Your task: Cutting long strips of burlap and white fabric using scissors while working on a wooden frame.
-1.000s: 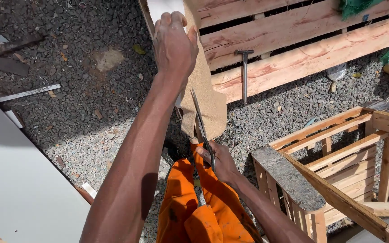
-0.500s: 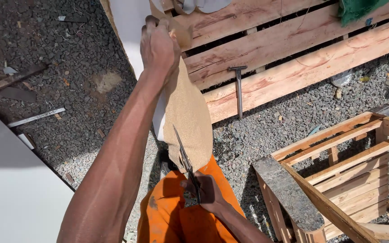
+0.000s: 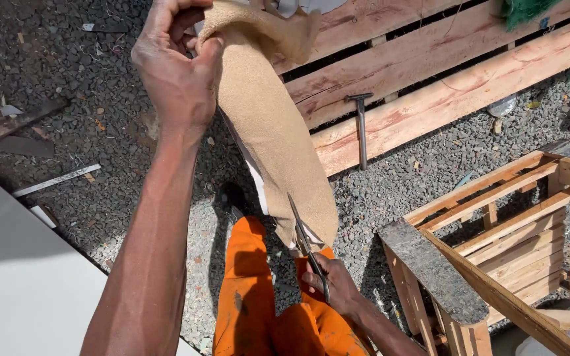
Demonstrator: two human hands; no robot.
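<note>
Left hand (image 3: 176,72) grips the tan fabric (image 3: 268,132) taut; right hand (image 3: 334,283) holds scissors (image 3: 306,247) mid-cut, which needs a steady line upward.

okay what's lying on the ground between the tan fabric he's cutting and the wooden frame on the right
In the head view, between the tan fabric and the wooden frame lies only grey gravel.

Hammer (image 3: 361,128) on planks (image 3: 443,99) — behind cloth (image 3: 272,132).
</note>
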